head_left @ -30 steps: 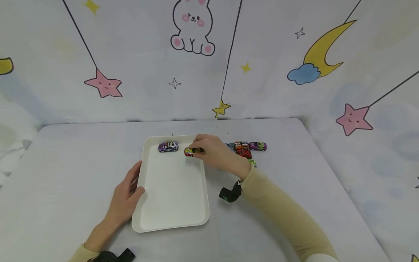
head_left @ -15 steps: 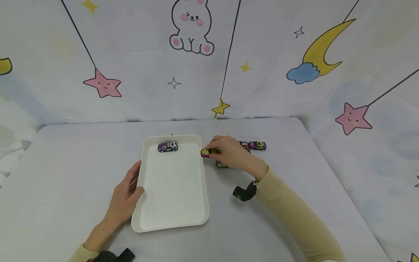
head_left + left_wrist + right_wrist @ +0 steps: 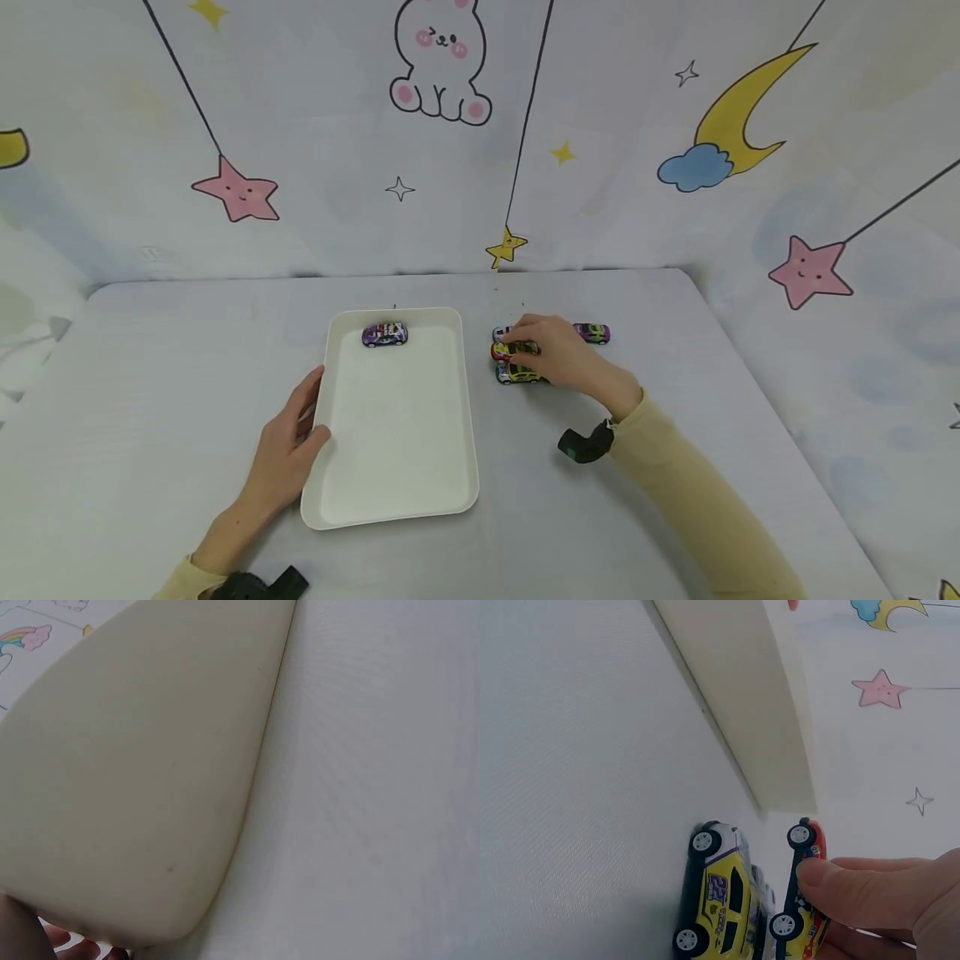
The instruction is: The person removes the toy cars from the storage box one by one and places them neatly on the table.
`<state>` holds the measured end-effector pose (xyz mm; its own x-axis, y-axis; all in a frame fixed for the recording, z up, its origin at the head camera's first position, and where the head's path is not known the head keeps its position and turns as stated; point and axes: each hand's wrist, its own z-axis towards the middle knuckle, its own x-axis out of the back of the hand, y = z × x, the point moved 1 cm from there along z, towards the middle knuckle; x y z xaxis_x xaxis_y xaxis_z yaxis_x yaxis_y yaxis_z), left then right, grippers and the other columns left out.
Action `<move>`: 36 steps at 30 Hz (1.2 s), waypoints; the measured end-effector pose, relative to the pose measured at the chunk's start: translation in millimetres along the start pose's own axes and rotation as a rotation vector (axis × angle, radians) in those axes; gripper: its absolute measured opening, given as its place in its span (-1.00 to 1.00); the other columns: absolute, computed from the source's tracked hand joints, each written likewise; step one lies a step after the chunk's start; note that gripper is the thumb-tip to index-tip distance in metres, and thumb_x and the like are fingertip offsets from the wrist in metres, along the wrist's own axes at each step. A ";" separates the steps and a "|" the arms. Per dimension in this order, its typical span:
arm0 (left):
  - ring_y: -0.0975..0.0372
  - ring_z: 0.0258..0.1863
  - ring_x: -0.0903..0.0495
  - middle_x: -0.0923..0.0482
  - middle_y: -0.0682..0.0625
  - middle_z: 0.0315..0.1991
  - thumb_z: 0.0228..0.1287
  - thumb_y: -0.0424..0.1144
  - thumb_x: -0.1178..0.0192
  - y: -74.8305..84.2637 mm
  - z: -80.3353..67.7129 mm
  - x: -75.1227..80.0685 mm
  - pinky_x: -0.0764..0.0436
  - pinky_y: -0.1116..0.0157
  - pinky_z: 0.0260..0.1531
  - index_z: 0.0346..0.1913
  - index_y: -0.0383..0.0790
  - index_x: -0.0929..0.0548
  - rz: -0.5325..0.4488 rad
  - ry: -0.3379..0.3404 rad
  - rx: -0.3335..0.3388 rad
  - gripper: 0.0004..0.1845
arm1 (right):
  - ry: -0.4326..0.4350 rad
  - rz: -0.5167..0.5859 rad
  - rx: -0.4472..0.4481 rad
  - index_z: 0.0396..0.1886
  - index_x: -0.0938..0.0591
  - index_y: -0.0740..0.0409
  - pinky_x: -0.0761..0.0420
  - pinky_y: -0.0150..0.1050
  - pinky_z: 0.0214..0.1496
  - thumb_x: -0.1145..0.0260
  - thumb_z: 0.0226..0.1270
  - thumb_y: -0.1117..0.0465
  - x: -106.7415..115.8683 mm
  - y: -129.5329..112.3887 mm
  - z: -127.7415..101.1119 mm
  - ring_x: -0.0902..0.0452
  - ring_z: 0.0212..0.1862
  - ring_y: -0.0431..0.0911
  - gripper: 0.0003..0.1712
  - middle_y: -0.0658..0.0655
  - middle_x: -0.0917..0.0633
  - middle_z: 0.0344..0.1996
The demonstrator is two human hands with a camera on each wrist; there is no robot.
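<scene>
Between the thumb and fingers of my right hand (image 3: 562,354) is a red-and-yellow toy car (image 3: 501,351); the right wrist view shows the pinch at the car's side. It is close to a yellow-and-white toy car (image 3: 718,900) standing on the table, and another light-coloured toy car (image 3: 499,333) shows just behind it. At the left edge of a white tray (image 3: 397,433), my left hand (image 3: 281,458) holds the rim, thumb over it and fingers along the outside. In the tray's far part sits a purple toy car (image 3: 385,334).
A purple-and-green toy car (image 3: 592,333) stands to the right of my right hand, which hides other cars of the group. White cloth covers the table (image 3: 187,358), and a printed backdrop (image 3: 322,125) rises behind its far edge.
My right hand has moved right with the red-and-yellow car, from over the tray to among the cars beside it. The left hand stays at the tray.
</scene>
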<state>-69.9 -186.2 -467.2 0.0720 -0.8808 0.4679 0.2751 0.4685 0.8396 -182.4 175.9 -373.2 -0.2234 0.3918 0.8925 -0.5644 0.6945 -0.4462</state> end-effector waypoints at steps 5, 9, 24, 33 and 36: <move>-0.24 0.31 -0.41 -0.30 -0.33 0.44 0.21 -0.60 0.00 0.4 -0.2 -0.1 -0.32 0.72 0.10 0.56 -0.21 -0.15 -0.001 0.000 -0.001 -0.19 | 0.017 -0.015 -0.014 0.03 -0.74 0.23 -0.63 -0.16 -0.13 -0.43 0.24 0.33 0.7 7.0 -5.4 -0.65 -0.14 -0.05 -0.66 0.13 -0.73 -0.10; -0.25 0.31 -0.41 -0.30 -0.33 0.44 0.22 -0.60 0.00 0.8 -0.5 -0.5 -0.32 0.71 0.09 0.56 -0.22 -0.15 -0.001 0.000 -0.002 -0.19 | 0.035 -0.041 -0.018 0.00 -0.74 0.24 -0.64 -0.14 -0.12 -0.44 0.24 0.33 2.1 12.4 -9.9 -0.67 -0.13 -0.04 -0.68 0.14 -0.73 -0.11; -0.25 0.30 -0.43 -0.30 -0.35 0.43 0.22 -0.59 0.00 2.0 -0.4 -0.7 -0.31 0.73 0.08 0.56 -0.24 -0.15 0.014 0.001 0.005 -0.20 | 0.069 -0.083 -0.069 0.07 -0.72 0.21 -0.62 -0.10 -0.13 -0.43 0.25 0.31 14.3 36.0 -32.9 -0.65 -0.11 0.00 -0.63 0.15 -0.72 -0.08; -0.25 0.31 -0.41 -0.30 -0.34 0.43 0.21 -0.60 0.00 0.2 -0.3 -0.6 -0.31 0.72 0.10 0.56 -0.23 -0.15 0.003 0.002 -0.007 -0.19 | 0.109 -0.091 -0.106 0.08 -0.71 0.26 -0.63 0.02 -0.08 -0.40 0.26 0.35 21.9 56.0 -50.0 -0.65 -0.04 0.10 -0.63 0.22 -0.70 -0.03; -0.25 0.30 -0.42 -0.30 -0.34 0.43 0.21 -0.61 0.00 0.0 0.0 -0.3 -0.31 0.72 0.10 0.56 -0.24 -0.15 0.007 0.004 -0.010 -0.19 | 0.131 -0.082 -0.118 0.08 -0.70 0.27 -0.62 0.06 -0.06 -0.40 0.26 0.36 21.4 64.7 -56.1 -0.64 -0.02 0.12 -0.63 0.23 -0.70 -0.03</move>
<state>-69.9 -185.9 -467.4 0.0779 -0.8780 0.4724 0.2842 0.4737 0.8336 -179.1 263.1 -386.6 -0.0702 0.4008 0.9134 -0.4775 0.7904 -0.3836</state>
